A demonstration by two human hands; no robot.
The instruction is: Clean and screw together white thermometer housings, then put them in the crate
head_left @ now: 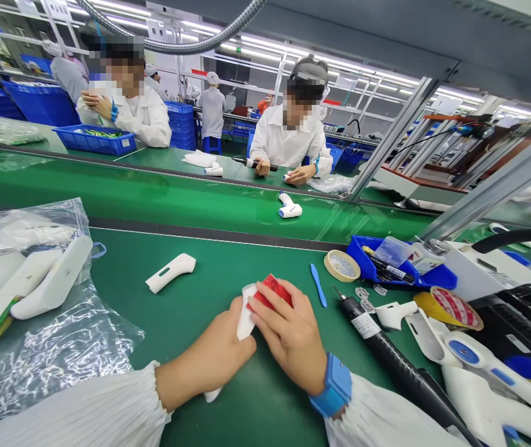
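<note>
A white plastic piece (pixel 246 313) is held upright over the green mat, with my left hand (pixel 216 347) closed around it. Its lower tip shows below my left wrist. My right hand (pixel 293 329) grips a small red block (pixel 272 292) and presses it against the upper part of the white piece. A blue band circles my right wrist. One white curved shell with a slot (pixel 171 272) lies on the mat, left of my hands. To the right of my hands are a blue pry stick (pixel 318 285) and a black electric screwdriver (pixel 377 341).
Bagged white shells (pixel 51 276) lie at left. A tape roll (pixel 342 266), a blue tray (pixel 446 273) and more white housings (pixel 489 403) crowd the right. A white device (pixel 289 206) sits on the green conveyor (pixel 176 202); beyond it, two people work.
</note>
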